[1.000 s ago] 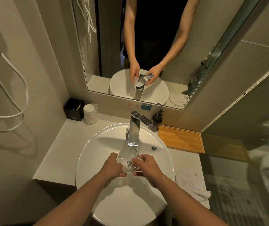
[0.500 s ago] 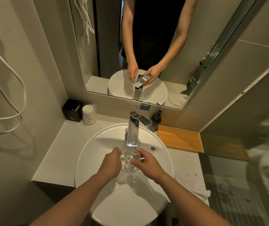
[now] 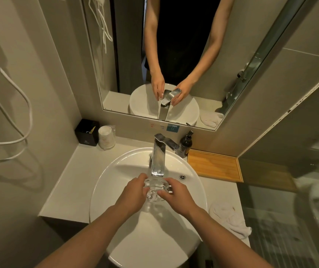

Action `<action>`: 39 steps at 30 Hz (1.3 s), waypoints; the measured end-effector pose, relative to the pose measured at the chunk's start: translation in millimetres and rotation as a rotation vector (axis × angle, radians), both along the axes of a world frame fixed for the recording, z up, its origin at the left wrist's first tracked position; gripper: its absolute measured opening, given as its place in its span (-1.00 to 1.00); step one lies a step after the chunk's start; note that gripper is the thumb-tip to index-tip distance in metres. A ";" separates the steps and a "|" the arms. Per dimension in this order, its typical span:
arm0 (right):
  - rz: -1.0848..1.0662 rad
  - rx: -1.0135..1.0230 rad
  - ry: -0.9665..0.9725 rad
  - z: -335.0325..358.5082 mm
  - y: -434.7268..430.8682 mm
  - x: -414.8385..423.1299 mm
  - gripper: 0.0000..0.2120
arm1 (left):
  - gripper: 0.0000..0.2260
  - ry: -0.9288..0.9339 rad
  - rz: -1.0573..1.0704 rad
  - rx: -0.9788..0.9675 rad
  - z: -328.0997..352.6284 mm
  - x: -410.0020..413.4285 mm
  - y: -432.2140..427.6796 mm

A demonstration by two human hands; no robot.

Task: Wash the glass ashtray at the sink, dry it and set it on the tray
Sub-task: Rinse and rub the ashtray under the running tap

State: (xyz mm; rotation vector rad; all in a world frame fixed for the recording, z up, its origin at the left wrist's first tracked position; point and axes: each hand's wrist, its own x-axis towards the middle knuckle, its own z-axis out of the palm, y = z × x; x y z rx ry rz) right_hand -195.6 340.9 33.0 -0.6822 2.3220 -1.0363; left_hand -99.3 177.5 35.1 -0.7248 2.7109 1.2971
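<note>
I hold the clear glass ashtray (image 3: 155, 188) over the white round sink (image 3: 116, 171), right under the spout of the chrome tap (image 3: 158, 161). My left hand (image 3: 133, 192) grips its left side and my right hand (image 3: 176, 196) its right side, thumbs on the rim. Water runs over the glass. The wooden tray (image 3: 214, 165) lies on the counter to the right of the tap, with nothing on it. A crumpled white towel (image 3: 230, 219) lies on the counter at the right of the sink.
A dark soap pump bottle (image 3: 185, 145) stands between tap and tray. A black box (image 3: 86, 134) and wrapped cups (image 3: 106, 137) sit at the counter's back left. The mirror (image 3: 174, 55) hangs above. A glass shower partition (image 3: 290, 209) bounds the right side.
The ashtray has been turned in my hands, from tilted on edge to more level under the spout, and both hands have shifted slightly toward the tap.
</note>
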 end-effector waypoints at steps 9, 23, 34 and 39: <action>0.053 0.128 0.146 -0.9 -2.5 -4.3 -0.66 | -0.73 0.007 -0.011 0.071 -0.8 2.1 -0.5; 0.056 0.168 0.077 -8.0 -5.1 -7.2 -0.63 | -0.67 -0.028 -0.013 0.157 -12.5 -2.2 -5.1; 0.122 0.108 0.031 -7.5 -2.6 -12.8 -0.48 | -0.72 -0.022 -0.007 0.198 -15.9 0.8 -19.9; 0.151 0.083 0.089 -1.6 -8.5 -13.7 -0.54 | -0.66 -0.032 -0.068 0.161 -15.1 -6.6 -15.5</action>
